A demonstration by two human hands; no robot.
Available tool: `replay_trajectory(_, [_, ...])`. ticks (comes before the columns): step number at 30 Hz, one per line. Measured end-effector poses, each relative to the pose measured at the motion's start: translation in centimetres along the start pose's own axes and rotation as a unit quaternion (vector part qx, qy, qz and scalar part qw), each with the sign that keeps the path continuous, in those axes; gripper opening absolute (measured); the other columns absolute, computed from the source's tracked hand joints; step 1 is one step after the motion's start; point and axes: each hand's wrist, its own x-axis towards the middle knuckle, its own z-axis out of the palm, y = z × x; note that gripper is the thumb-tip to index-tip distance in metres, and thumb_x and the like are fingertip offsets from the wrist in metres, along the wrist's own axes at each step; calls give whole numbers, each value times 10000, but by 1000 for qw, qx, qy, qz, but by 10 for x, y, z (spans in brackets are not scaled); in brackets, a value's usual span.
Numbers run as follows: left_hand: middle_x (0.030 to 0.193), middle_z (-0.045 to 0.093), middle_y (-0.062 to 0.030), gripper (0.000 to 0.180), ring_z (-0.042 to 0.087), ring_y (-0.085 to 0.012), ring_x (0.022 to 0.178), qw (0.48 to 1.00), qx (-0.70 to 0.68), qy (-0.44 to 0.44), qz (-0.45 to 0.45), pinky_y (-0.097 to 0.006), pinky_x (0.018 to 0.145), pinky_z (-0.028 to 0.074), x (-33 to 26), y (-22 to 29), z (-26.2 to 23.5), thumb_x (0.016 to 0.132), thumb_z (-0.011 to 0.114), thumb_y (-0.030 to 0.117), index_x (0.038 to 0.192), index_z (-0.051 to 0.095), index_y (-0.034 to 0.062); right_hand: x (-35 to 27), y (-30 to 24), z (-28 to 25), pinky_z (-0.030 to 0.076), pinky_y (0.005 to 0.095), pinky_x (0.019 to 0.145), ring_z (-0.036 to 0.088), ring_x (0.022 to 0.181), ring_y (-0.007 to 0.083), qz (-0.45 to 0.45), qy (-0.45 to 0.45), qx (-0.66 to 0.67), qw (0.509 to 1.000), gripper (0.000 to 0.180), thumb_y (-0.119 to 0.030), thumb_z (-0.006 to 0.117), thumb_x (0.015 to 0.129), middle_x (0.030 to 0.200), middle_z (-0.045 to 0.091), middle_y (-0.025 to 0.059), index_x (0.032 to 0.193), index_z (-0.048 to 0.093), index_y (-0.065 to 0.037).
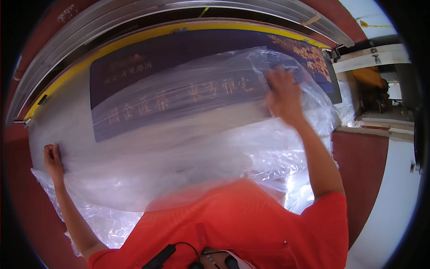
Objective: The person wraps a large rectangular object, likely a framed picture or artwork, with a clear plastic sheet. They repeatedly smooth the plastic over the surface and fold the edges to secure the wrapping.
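Note:
A clear plastic film (179,139) stretches over a dark blue printed panel (121,85) that lies on a grey sheet (71,107). At the far left, my left hand (54,162) is closed on the film, and creases fan out from its fingers. My right hand (285,95) is over the right part of the panel, on or just above the film, with its fingers stretched out and blurred by motion. Film lies bunched and wrinkled around the right forearm. The panel's upper left part and its orange-patterned far right corner show the printing more sharply.
Behind the panel runs a yellow bar (134,42), with a long grey metal rail (148,13) beyond it. Crumpled film (112,222) hangs near my body. Red floor (358,170) shows at the right, beside a white surface (392,193). Machinery parts (380,87) stand at the far right.

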Motion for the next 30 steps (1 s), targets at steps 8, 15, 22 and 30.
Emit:
replay_trajectory(8, [600,356,4,170,323,-83,562,1000,5,20,2,-205,530,319,12,29,7,828,499,148,735,427,26,20,-34,-12,125,428,985,224,1217,236,-47,82,63,994,596,-470,449,776,1249,359,78,1190,375,-48])
replay_trajectory(15, [620,341,37,175,289,-57,569,999,-37,-9,-38,-179,517,273,-3,8,2,834,493,157,717,444,37,33,-41,-37,273,393,865,429,987,259,-43,82,5,996,439,-404,545,728,1033,499,90,1022,540,-77])
replay_trajectory(22, [706,375,48,155,334,-49,683,953,-262,-76,-130,-171,669,279,-25,3,-48,825,508,166,718,460,64,77,-17,2,360,340,706,463,835,226,32,190,236,952,197,-228,620,700,790,536,33,824,582,-80])
replay_trajectory(30, [810,483,38,190,420,-60,777,898,-377,106,-201,-187,723,333,-5,57,-58,839,482,255,873,535,76,67,-26,-31,384,283,492,490,528,209,94,101,599,789,160,-198,544,777,615,502,85,753,508,-44])
